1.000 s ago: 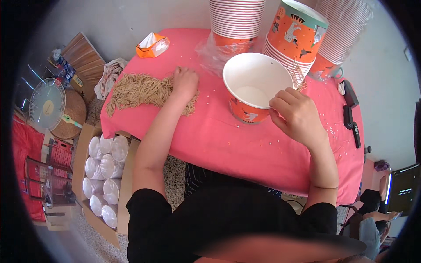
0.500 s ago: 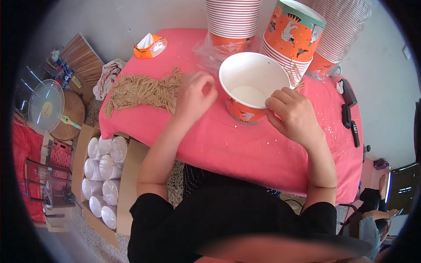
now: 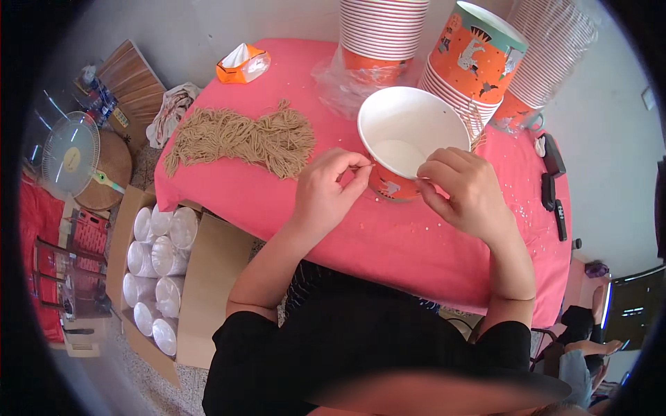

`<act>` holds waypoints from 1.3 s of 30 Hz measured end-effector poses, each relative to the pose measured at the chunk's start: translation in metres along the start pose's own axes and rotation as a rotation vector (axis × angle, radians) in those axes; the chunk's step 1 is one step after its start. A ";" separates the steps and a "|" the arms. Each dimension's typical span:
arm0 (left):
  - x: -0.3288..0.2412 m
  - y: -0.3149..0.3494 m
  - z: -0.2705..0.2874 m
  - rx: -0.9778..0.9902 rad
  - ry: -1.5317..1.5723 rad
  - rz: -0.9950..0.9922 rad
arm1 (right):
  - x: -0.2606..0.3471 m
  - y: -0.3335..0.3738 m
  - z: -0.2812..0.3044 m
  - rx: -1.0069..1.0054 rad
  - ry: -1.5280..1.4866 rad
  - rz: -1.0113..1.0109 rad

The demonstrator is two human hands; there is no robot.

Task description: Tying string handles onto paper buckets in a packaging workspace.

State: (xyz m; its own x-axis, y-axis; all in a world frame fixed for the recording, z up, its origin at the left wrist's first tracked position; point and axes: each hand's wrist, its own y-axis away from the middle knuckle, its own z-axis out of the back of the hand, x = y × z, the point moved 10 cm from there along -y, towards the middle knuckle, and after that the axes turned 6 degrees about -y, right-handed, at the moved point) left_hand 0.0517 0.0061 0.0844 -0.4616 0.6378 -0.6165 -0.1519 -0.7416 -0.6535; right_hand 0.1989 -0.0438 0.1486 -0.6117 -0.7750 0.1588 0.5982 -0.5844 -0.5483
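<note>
Left hand: the left hand (image 3: 326,191) hovers over the pink tablecloth (image 3: 430,243) just left of the paper bucket (image 3: 409,139), thumb and forefinger pinched together on a thin tan string (image 3: 363,166) that reaches toward the bucket's rim.
Right hand: the right hand (image 3: 465,191) rests against the near right side of the bucket, fingers curled in and closed on its rim — whether it also grips the string's other end, I cannot tell.
Bucket: white inside, orange with printed figures outside, upright near the table's middle and tilted slightly toward the person.
String pile: a heap of tan strings (image 3: 243,139) lies on the cloth to the left, well apart from the bucket.
Stacks: three tall stacks of nested buckets (image 3: 479,62) stand along the far edge, just behind the open one; crumpled clear plastic (image 3: 340,83) lies at their foot.
Tissue box: an orange tissue box (image 3: 241,62) sits at the far left corner.
Beside the table: a cardboard box of clear lidded cups (image 3: 156,270) stands on the floor at the left — a fan (image 3: 69,152) beyond it.
Right edge: dark remote-like objects (image 3: 551,173) lie on the cloth.
</note>
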 end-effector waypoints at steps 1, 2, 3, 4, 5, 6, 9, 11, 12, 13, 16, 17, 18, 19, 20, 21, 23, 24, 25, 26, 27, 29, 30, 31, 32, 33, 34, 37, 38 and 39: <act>-0.005 0.000 0.000 -0.016 -0.060 -0.060 | 0.000 -0.001 0.001 -0.003 -0.029 -0.002; -0.006 -0.001 0.000 -0.016 -0.057 -0.060 | -0.001 -0.002 0.002 -0.001 -0.026 -0.003; -0.007 -0.003 -0.001 -0.012 -0.057 -0.046 | -0.001 -0.003 0.002 0.012 -0.032 -0.005; -0.007 -0.003 -0.002 -0.008 -0.058 -0.032 | -0.002 -0.003 0.002 0.025 -0.037 -0.008; -0.006 -0.004 -0.003 -0.008 -0.056 -0.032 | -0.002 -0.005 0.002 0.025 -0.036 -0.008; -0.004 -0.003 -0.003 -0.007 -0.047 -0.018 | -0.002 -0.006 0.003 0.016 -0.055 -0.006; -0.002 -0.004 -0.003 -0.009 -0.044 -0.011 | -0.003 -0.011 0.001 0.008 -0.082 -0.003; -0.003 -0.004 -0.003 -0.011 -0.050 -0.020 | -0.005 -0.014 -0.001 0.008 -0.090 -0.003; -0.003 -0.004 -0.004 -0.002 -0.032 -0.001 | -0.008 -0.015 -0.003 0.001 -0.109 -0.016; -0.002 -0.005 -0.005 0.006 -0.014 0.019 | -0.011 -0.016 -0.004 -0.007 -0.128 -0.029; -0.004 -0.006 -0.006 0.007 0.016 0.027 | -0.021 -0.020 -0.012 0.022 -0.204 -0.062; -0.005 -0.006 -0.007 0.008 0.016 0.026 | -0.023 -0.021 -0.014 0.022 -0.204 -0.063; -0.003 -0.005 -0.008 0.004 0.029 0.048 | -0.029 -0.021 -0.019 0.043 -0.224 -0.098; -0.002 -0.005 -0.008 -0.001 0.042 0.069 | -0.034 -0.023 -0.022 0.065 -0.243 -0.132; -0.003 -0.005 -0.008 0.001 0.042 0.068 | -0.035 -0.025 -0.023 0.064 -0.243 -0.133; -0.003 -0.004 -0.007 -0.001 0.047 0.073 | -0.040 -0.027 -0.031 0.123 -0.277 -0.174; -0.002 -0.004 -0.007 -0.001 0.052 0.077 | -0.048 -0.032 -0.043 0.180 -0.311 -0.216; -0.001 -0.003 -0.007 -0.016 0.069 0.079 | -0.051 -0.033 -0.052 0.204 -0.361 -0.220; 0.000 -0.002 -0.006 -0.032 0.086 0.081 | -0.052 -0.035 -0.058 0.229 -0.410 -0.224; 0.001 -0.002 -0.007 -0.032 0.086 0.080 | -0.052 -0.037 -0.058 0.228 -0.409 -0.224; 0.002 -0.002 -0.008 -0.035 0.098 0.087 | -0.054 -0.038 -0.062 0.244 -0.438 -0.250; 0.004 -0.001 -0.007 -0.040 0.108 0.095 | -0.056 -0.040 -0.065 0.260 -0.468 -0.275; 0.008 0.000 -0.009 -0.018 0.118 0.134 | -0.055 -0.041 -0.066 0.260 -0.473 -0.257; 0.011 0.002 -0.011 0.005 0.129 0.172 | -0.054 -0.042 -0.067 0.259 -0.478 -0.239; 0.013 0.002 -0.012 0.004 0.128 0.173 | -0.053 -0.042 -0.068 0.259 -0.478 -0.239; 0.018 0.004 -0.015 0.006 0.196 0.195 | -0.053 -0.042 -0.067 0.250 -0.472 -0.228; 0.021 0.004 -0.017 0.009 0.264 0.218 | -0.052 -0.042 -0.066 0.240 -0.466 -0.218; 0.014 0.001 -0.009 -0.024 0.079 0.170 | -0.059 -0.039 -0.040 0.104 -0.097 -0.208; 0.014 0.001 -0.006 -0.023 0.079 0.170 | -0.059 -0.036 -0.026 0.040 -0.018 -0.193; 0.008 -0.001 -0.001 -0.006 -0.019 0.099 | -0.061 -0.032 -0.012 -0.027 -0.018 -0.194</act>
State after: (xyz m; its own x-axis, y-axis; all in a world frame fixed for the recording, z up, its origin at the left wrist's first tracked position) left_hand 0.0491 0.0116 0.0798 -0.4904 0.5576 -0.6697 -0.0999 -0.7994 -0.5924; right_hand 0.2108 0.0251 0.1467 -0.7046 -0.6530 0.2777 0.4560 -0.7165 -0.5280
